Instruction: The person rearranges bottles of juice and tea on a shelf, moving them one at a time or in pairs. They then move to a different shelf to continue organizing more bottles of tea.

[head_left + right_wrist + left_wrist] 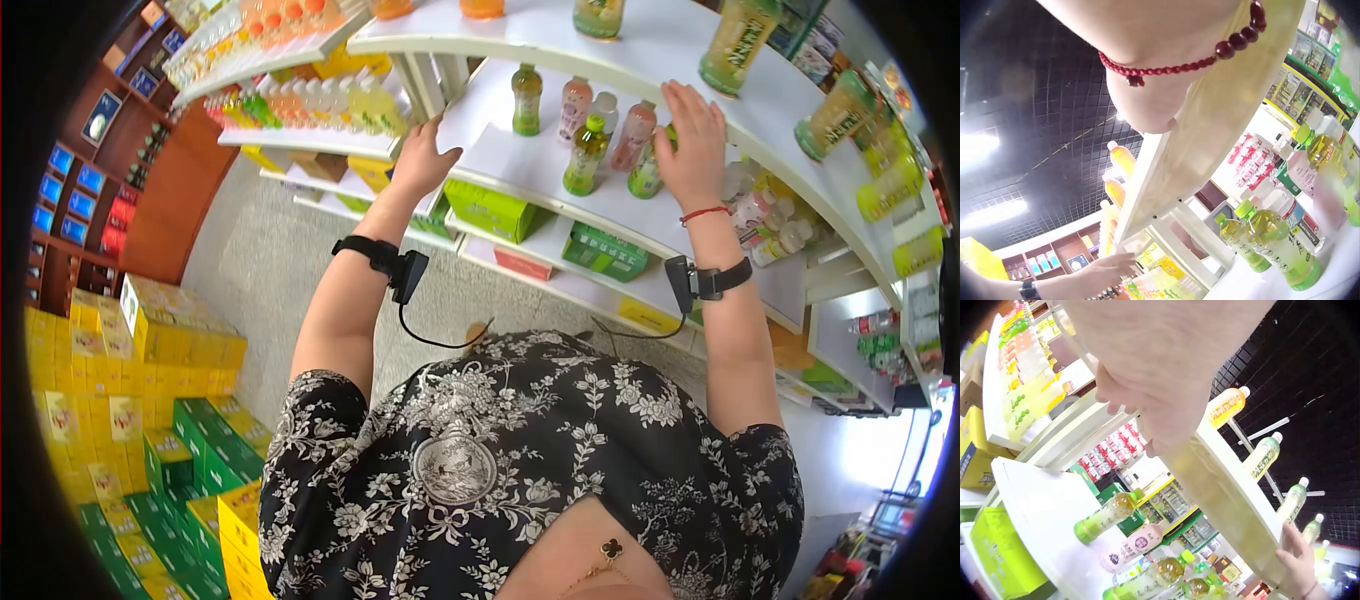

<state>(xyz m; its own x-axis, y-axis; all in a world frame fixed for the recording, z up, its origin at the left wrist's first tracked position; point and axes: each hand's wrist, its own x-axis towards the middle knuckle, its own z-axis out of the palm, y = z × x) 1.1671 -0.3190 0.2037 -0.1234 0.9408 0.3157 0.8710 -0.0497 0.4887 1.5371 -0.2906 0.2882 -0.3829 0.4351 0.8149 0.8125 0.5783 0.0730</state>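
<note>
In the head view, my left hand (425,158) is beside the left end of the white middle shelf (480,165), fingers loosely extended, with no bottle in it. My right hand (692,145) is at the front edge of the upper shelf (640,62), fingers fairly straight and partly covering a green-labelled bottle (645,178); whether it touches the edge or the bottle cannot be told. A green-capped bottle (586,156), a pink bottle (634,136) and another pink one (575,108) stand between the hands. A separate green bottle (526,100) stands further left.
More bottles stand on the upper shelf, including a large green-labelled one (740,45). Below the middle shelf are a light green box (490,210) and a dark green box (605,252). Yellow cartons (180,320) are stacked at the left, and bottles crowd the right compartment (775,215).
</note>
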